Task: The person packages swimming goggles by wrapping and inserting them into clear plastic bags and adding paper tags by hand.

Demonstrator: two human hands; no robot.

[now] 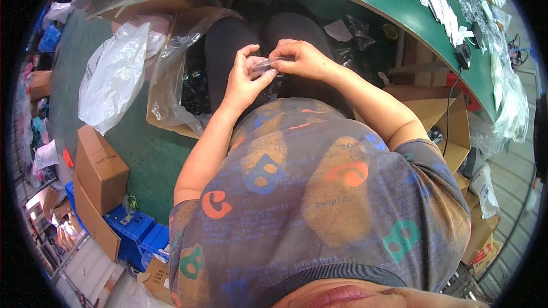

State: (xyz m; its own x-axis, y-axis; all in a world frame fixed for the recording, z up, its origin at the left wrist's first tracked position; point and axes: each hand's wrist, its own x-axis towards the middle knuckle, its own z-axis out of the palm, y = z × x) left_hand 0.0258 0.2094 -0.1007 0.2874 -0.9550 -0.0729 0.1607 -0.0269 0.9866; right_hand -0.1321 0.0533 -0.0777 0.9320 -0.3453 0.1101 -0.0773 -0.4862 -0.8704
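Long white strips (436, 11) lie near the edge of the green tabletop (394, 0); an open brown cardboard box (157, 100) flanks the black-trousered legs (231, 51). Above these, left hand (246, 80) and right hand (302, 60) pinch (fingers curled) a small clear plastic piece (262, 66).

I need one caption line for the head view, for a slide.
The left hand and right hand hold a small transparent item between them, near an open cardboard box.

Left forearm (200, 154) and right forearm (370, 92) converge in front. Left hand (244, 82): palm turned inward, fingers (245, 51) curved, thumb (264, 81) extended. Right hand (305, 58): thumb and forefinger (282, 52) pinched together. Both hands nearly meet above the thighs (228, 45).
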